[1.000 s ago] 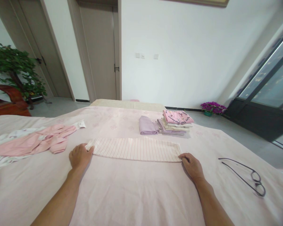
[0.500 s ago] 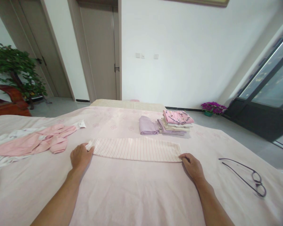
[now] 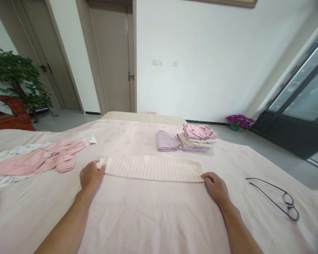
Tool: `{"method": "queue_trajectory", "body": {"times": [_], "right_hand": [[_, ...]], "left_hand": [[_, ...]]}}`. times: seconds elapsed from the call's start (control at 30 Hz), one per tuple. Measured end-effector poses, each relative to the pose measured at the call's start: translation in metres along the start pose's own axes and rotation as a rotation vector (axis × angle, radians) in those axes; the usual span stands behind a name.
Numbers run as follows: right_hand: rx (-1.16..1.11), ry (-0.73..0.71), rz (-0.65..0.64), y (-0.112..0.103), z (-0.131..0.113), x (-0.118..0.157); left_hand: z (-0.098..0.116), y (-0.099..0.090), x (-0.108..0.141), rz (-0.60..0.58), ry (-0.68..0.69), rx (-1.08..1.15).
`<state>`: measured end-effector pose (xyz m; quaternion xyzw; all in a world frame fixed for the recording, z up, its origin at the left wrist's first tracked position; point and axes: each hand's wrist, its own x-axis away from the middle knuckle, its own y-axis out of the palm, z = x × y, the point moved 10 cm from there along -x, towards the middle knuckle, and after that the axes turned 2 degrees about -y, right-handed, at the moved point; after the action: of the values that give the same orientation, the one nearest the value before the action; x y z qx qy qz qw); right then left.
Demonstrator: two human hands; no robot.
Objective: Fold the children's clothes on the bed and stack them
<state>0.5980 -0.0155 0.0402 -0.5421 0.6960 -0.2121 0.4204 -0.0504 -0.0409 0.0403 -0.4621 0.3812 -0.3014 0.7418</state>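
A striped cream-and-pink cloth (image 3: 153,168) lies flat as a long band on the pink bedspread (image 3: 153,215). My left hand (image 3: 92,175) pinches its left end, and my right hand (image 3: 214,185) pinches its lower right corner. Just behind the cloth stands a stack of folded clothes (image 3: 198,137), with a pink printed piece on top. A folded lilac garment (image 3: 166,141) touches the stack's left side. To the left, a pink garment (image 3: 42,158) is spread over a white patterned one (image 3: 13,153).
Eyeglasses (image 3: 288,204) with their arms extended lie on the bedspread at the right. Beyond the bed are a purple flowering plant (image 3: 240,121) on the floor, a leafy plant (image 3: 18,77) and a red wooden chair (image 3: 13,109) at the left.
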Motion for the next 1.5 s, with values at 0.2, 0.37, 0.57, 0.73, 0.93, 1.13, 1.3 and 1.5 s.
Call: {"method": "queue_trajectory", "body": {"times": [0.2, 0.37, 0.57, 0.73, 0.93, 1.13, 1.3, 1.5], "right_hand": [[0.0, 0.015, -0.008, 0.0012, 0.003, -0.0002], [-0.014, 0.004, 0.007, 0.0001, 0.003, -0.0003], [-0.025, 0.0, 0.012, -0.0012, 0.0006, 0.0], [-0.021, 0.002, -0.002, -0.0004, -0.0001, 0.0001], [-0.031, 0.018, 0.003, 0.0001, 0.0039, -0.0002], [-0.049, 0.027, 0.017, -0.0025, 0.0024, -0.0004], [-0.052, 0.025, 0.011, -0.0025, 0.0002, -0.0003], [-0.048, 0.018, 0.014, -0.0021, 0.0012, -0.0005]], "left_hand": [[0.001, 0.0007, -0.0002, -0.022, 0.002, 0.013], [0.0011, 0.0019, -0.0007, -0.019, 0.013, 0.009], [0.0023, 0.0031, -0.0005, -0.007, 0.04, 0.017], [0.0015, 0.0056, -0.0011, -0.01, 0.046, 0.028], [0.0026, 0.0057, -0.0015, -0.011, 0.056, 0.031], [0.005, 0.0031, -0.0002, -0.017, 0.057, 0.032], [0.0046, 0.0039, -0.0006, -0.014, 0.062, 0.042], [0.005, 0.0052, -0.0011, -0.019, 0.07, 0.029]]}}
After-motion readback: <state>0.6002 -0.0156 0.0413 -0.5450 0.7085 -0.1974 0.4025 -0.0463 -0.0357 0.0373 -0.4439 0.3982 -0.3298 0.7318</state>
